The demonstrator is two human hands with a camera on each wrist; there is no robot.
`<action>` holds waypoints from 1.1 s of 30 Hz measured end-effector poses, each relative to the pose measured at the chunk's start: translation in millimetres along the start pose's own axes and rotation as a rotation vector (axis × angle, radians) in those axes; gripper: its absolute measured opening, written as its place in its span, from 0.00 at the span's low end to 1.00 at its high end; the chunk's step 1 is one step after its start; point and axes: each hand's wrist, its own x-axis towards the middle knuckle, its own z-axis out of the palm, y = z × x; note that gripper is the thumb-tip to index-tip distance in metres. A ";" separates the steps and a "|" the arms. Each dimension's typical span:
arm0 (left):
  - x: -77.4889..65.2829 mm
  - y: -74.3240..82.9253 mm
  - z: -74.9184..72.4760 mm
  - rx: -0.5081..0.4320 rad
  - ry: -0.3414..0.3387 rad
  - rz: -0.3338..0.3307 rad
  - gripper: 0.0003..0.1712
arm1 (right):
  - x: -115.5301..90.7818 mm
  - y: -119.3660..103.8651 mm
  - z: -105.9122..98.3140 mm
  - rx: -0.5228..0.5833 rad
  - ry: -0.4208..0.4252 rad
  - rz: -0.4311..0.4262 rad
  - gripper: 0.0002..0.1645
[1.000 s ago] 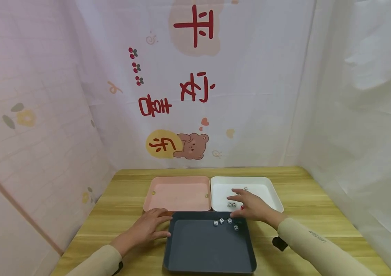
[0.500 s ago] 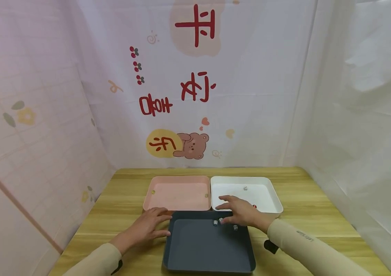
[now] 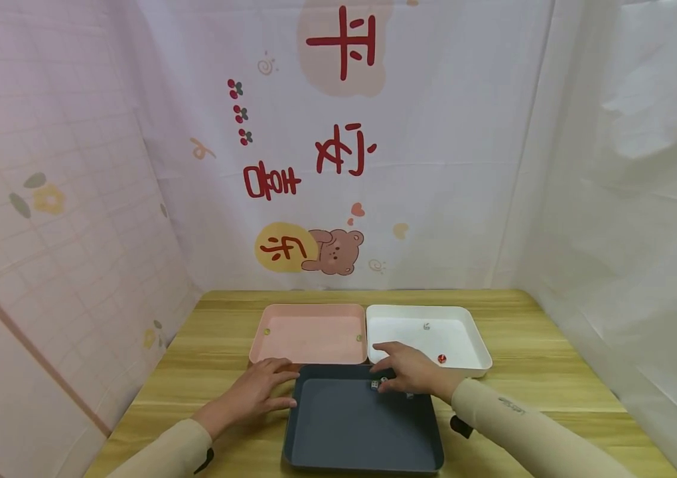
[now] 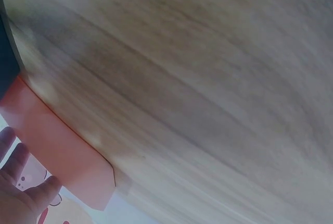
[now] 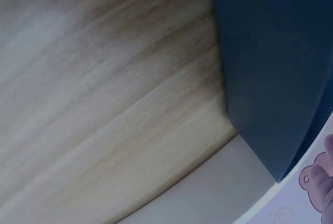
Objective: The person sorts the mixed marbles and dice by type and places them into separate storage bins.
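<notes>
In the head view my right hand point(image 3: 413, 372) is over the far right corner of the dark tray point(image 3: 362, 431). Its thumb and fingers are spread around a white die point(image 3: 383, 380), with another die point(image 3: 374, 385) just left of the thumb. A third die point(image 3: 409, 396) peeks out below the palm. My left hand point(image 3: 251, 393) stays at the dark tray's left edge, fingers loosely extended and fingertips at the rim. Neither hand visibly grips anything. In the wrist views only some fingers show.
Behind the dark tray stand a pink tray point(image 3: 314, 332) with two small yellowish dice and a white tray point(image 3: 464, 332). The white tray has a clear die point(image 3: 426, 326) and a red die point(image 3: 442, 358). Printed cloth point(image 3: 446, 166) hangs behind the wooden table point(image 3: 529, 345).
My right hand has shifted left and slightly down from the white tray's front edge to the dice in the dark tray, uncovering the red die. My left hand has stayed in place.
</notes>
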 end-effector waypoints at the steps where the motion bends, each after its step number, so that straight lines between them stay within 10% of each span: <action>1: 0.1 0.0 0.1 -0.001 0.000 0.002 0.33 | 0.7 -0.6 0.9 -0.011 -0.002 -0.007 0.21; 33: -0.8 4.7 -3.9 -0.009 -0.016 -0.014 0.33 | 1.9 -2.1 24.0 -0.064 -0.005 -0.023 0.13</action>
